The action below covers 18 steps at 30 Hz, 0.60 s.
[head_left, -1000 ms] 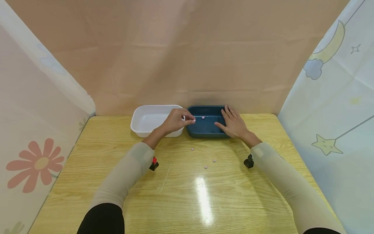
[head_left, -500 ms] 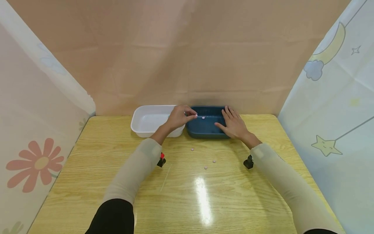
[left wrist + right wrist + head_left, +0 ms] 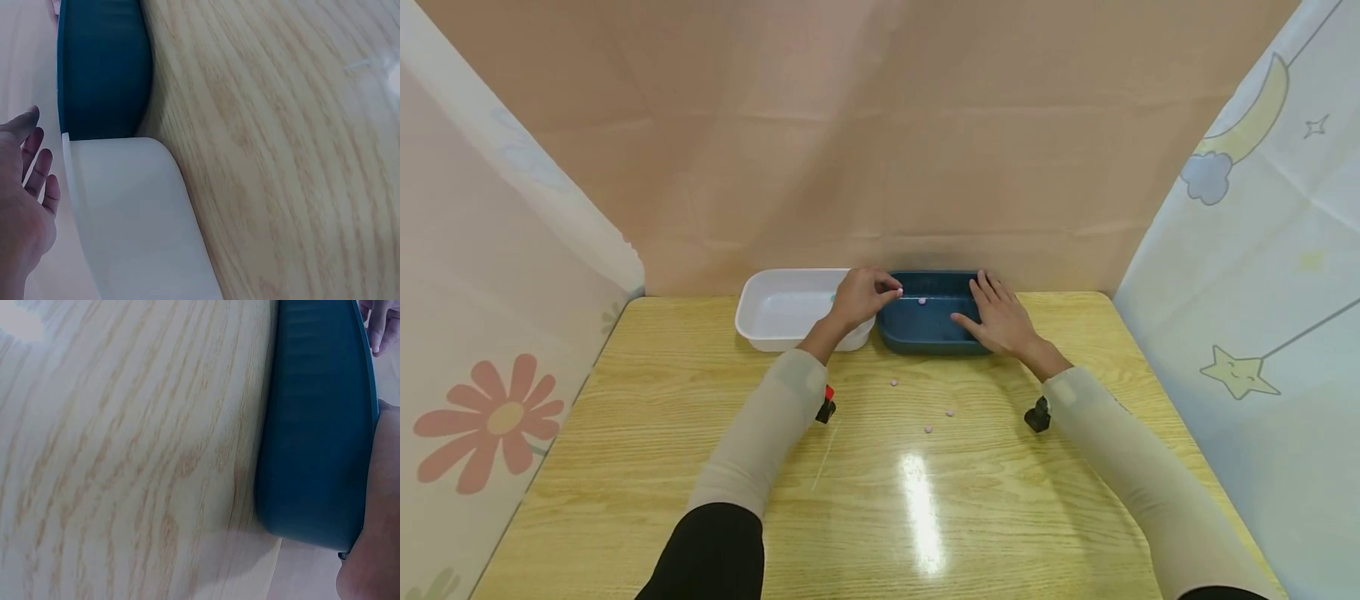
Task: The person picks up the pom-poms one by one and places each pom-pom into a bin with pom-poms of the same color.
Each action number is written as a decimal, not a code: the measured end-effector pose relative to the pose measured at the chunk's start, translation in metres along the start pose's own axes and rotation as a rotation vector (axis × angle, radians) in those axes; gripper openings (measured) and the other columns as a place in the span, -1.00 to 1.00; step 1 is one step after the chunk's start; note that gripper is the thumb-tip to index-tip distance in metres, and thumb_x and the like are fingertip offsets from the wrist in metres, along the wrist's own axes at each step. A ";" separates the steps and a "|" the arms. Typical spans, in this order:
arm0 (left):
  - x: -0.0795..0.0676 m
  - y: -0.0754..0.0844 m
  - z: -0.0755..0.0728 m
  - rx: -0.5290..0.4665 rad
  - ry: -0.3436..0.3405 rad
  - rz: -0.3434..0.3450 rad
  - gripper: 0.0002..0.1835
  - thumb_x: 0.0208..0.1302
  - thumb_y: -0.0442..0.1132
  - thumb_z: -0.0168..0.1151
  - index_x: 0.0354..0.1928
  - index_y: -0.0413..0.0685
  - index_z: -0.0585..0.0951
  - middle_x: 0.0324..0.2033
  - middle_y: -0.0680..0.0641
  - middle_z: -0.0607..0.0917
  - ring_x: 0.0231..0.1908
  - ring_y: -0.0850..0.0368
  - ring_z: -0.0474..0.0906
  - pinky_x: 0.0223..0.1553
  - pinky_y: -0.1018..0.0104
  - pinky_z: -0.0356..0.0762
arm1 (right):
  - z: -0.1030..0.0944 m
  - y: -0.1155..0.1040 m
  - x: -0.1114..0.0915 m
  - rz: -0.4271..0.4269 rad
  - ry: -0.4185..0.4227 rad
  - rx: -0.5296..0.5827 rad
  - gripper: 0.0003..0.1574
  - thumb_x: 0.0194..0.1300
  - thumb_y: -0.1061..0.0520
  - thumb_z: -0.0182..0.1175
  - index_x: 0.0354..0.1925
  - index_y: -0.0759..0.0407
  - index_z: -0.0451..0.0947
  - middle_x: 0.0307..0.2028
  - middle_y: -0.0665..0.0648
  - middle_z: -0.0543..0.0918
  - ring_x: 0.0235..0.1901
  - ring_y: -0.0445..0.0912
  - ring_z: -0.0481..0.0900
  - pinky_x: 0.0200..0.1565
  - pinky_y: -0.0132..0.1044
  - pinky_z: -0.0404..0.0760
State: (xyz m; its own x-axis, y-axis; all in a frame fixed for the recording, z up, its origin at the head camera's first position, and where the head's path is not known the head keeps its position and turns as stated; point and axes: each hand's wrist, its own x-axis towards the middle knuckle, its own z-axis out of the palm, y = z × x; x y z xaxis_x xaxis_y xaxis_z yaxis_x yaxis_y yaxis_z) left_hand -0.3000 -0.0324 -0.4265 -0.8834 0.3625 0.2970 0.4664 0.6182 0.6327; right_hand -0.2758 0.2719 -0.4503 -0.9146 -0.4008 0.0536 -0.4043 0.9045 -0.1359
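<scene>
Between thumb and forefinger my left hand (image 3: 859, 299) pinches a small pale pink pellet (image 3: 900, 291). That hand hovers over the seam where a white tub (image 3: 767, 343) and a dark blue tub (image 3: 925, 348) stand side by side. My right hand (image 3: 1002, 321) rests on the blue tub's right end, fingers spread over the rim and thumb reaching inside. One pink pellet (image 3: 922, 301) lies in the blue tub. In the left wrist view my left hand (image 3: 28, 206) is above the tub rims, its fingertips partly out of sight.
Loose pink pellets lie on the wooden table (image 3: 662, 417): one pellet (image 3: 893, 382) just in front of the tubs, another pellet (image 3: 950, 412) and a third pellet (image 3: 928, 429) nearer. A brown paper backdrop (image 3: 880, 150) rises behind; printed cloth walls flank both sides.
The left hand has shifted a little right and up over the blue tub's left edge, then slightly back, still pinching its pellet. The right hand has stayed put.
</scene>
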 end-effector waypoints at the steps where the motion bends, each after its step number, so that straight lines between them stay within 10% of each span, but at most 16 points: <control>1: 0.000 0.000 0.001 0.010 -0.001 -0.002 -0.84 0.43 -0.18 0.43 -0.08 -0.05 0.87 -0.14 -0.04 0.81 -0.22 0.08 0.67 -0.19 0.19 0.62 | 0.000 0.000 0.000 0.000 -0.001 0.002 0.18 0.61 -0.46 -0.11 0.66 0.40 -0.09 0.67 0.43 -0.12 0.67 0.31 -0.21 0.62 0.22 -0.15; 18: 0.005 0.002 -0.001 0.087 0.025 -0.020 -0.74 0.39 -0.12 0.48 0.05 0.01 0.84 0.06 -0.03 0.79 -0.08 0.01 0.59 -0.11 0.09 0.60 | -0.002 0.000 0.002 0.013 -0.009 -0.010 0.14 0.63 -0.38 -0.06 0.66 0.41 -0.11 0.67 0.42 -0.15 0.67 0.30 -0.23 0.62 0.21 -0.18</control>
State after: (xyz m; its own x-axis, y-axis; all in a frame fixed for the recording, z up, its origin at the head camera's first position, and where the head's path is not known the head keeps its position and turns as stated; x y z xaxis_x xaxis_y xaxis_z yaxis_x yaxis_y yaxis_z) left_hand -0.3035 -0.0301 -0.4228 -0.8931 0.3321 0.3034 0.4495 0.6842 0.5743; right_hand -0.2777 0.2714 -0.4480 -0.9196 -0.3905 0.0435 -0.3928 0.9108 -0.1270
